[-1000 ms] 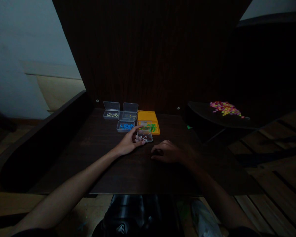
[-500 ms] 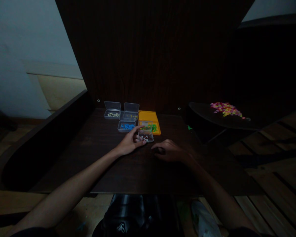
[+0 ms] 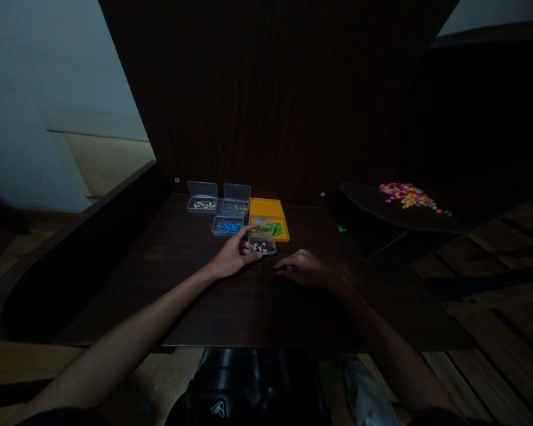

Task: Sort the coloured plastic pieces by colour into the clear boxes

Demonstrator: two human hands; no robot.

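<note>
My left hand [image 3: 233, 255] rests on the dark table [image 3: 182, 278], its fingers around the left side of a small clear box [image 3: 263, 245] holding red and white beads. My right hand [image 3: 304, 268] lies palm down on the table just right of that box, fingers curled; whether anything is under them is too dark to tell. Behind the box stand a clear box of blue beads [image 3: 227, 226], two open clear boxes [image 3: 217, 204] with pale and yellow beads, and an orange tray [image 3: 269, 218] with green beads.
A dark round surface [image 3: 400, 216] at the right carries a heap of pink and yellow beads [image 3: 406, 196]. A dark wooden panel rises behind the table. A raised dark rail [image 3: 71, 248] runs along the table's left side. Wooden floor planks lie at the right.
My right hand has crept slightly up and to the right, toward the bead box. The left hand and the boxes have stayed put.
</note>
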